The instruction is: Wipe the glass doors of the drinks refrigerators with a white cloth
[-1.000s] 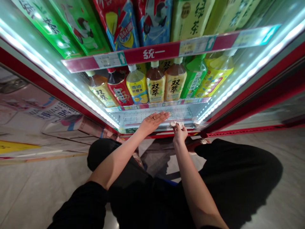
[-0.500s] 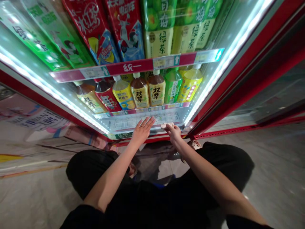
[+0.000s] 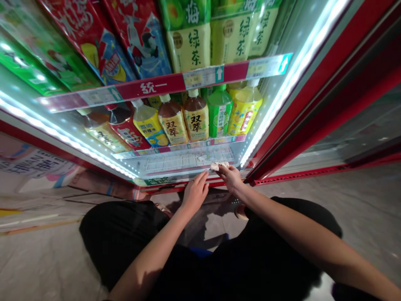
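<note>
A crumpled whitish cloth or tissue (image 3: 219,166) is pinched in the fingers of my right hand (image 3: 231,177), over the front edge of the fridge's bottom. My left hand (image 3: 196,191) is just to its left and slightly nearer to me, fingers stretched out, holding nothing. Its fingertips come close to the cloth; whether they touch the fridge's front edge I cannot tell. Beyond both hands lies the white slatted bottom (image 3: 175,162) of the lit drinks fridge, with a small pale scrap (image 3: 203,158) on it.
Above the slatted bottom, a shelf with a price strip (image 3: 184,146) carries a row of drink bottles (image 3: 196,119). A higher shelf edge (image 3: 153,87) holds larger bottles (image 3: 191,42). A red door frame (image 3: 300,117) stands on the right, printed cartons (image 3: 37,163) on the left.
My left hand has drawn back toward me and a little right, off the fridge bottom. My right hand still holds the cloth near the same spot. The view has shifted closer to the shelves.
</note>
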A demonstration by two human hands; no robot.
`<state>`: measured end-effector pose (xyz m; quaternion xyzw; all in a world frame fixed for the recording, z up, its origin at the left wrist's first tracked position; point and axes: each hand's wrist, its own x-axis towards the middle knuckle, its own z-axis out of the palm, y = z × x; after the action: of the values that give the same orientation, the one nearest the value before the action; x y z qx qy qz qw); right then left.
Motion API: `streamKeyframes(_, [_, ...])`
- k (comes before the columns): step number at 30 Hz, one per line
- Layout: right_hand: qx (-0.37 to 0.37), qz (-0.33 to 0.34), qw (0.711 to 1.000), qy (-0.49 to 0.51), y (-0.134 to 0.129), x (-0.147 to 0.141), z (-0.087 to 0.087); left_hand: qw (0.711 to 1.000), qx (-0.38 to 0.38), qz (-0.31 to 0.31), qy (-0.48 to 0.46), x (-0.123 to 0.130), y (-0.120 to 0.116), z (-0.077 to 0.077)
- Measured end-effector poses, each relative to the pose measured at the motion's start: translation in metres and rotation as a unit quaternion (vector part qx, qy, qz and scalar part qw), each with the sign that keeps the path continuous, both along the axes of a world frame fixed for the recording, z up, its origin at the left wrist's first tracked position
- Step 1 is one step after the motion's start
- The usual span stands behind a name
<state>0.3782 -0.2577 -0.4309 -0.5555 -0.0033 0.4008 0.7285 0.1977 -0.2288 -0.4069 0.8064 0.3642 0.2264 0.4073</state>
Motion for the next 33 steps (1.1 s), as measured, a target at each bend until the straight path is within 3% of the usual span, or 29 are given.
streamKeyframes(1, [-0.003,0.009,1.000,-0.006,-0.001,0.002,-0.001,0.989,-0.117,0.051,-0.070,0.012,-0.004,-0.003])
streamKeyframes(2, [-0.007,0.018,1.000,-0.013,-0.002,0.004,-0.002,0.952,-0.243,0.117,-0.148,0.025,-0.007,-0.007])
streamKeyframes(7, [-0.028,0.055,0.996,-0.065,-0.012,0.014,-0.005,0.872,-0.393,0.203,-0.211,0.085,-0.014,-0.016])
streamKeyframes(12, [-0.023,0.089,0.991,-0.101,-0.026,0.021,0.004,0.780,-0.508,0.248,-0.268,0.120,-0.008,-0.013])
streamKeyframes(17, [-0.009,0.114,0.987,-0.112,-0.036,0.019,0.018,0.724,-0.532,0.296,-0.323,0.127,-0.003,-0.007])
streamKeyframes(23, [-0.023,0.079,0.994,-0.074,-0.043,0.032,0.024,0.714,-0.449,0.350,-0.406,0.114,-0.013,0.009])
streamKeyframes(30, [-0.034,0.058,0.997,-0.036,-0.053,0.035,0.023,0.685,-0.462,0.408,-0.389,0.150,-0.024,-0.007])
streamKeyframes(33, [-0.030,0.040,0.998,-0.029,-0.060,0.039,0.024,0.683,-0.468,0.403,-0.390,0.166,-0.028,-0.008])
